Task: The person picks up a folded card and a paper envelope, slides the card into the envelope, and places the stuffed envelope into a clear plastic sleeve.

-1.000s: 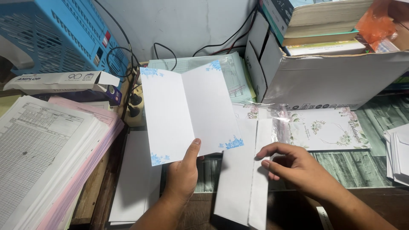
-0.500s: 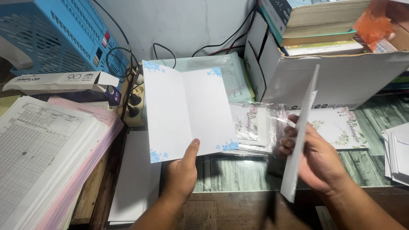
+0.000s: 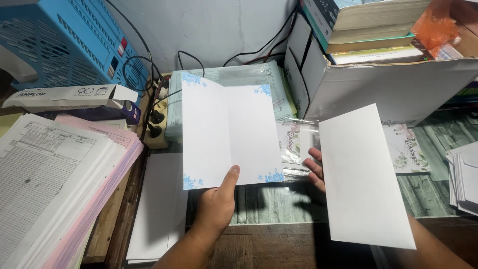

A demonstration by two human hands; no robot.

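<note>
A light, floppy folded card (image 3: pixel 228 134) is being pinched at its bottom edge in the left hand's (image 3: pixel 215 206) grip, while a thin, easily creased envelope (image 3: pixel 366 177) is being pinched along its edge by the right hand (image 3: pixel 315 169).

The white envelope (image 3: pixel 366 177) covers most of the right hand (image 3: pixel 315 169), so only fingertips show and its grip cannot be made out. The stack of printed sheets (image 3: pixel 47 179) runs off the left edge, and the book-filled cardboard box (image 3: pixel 388 82) off the top and right.
</note>
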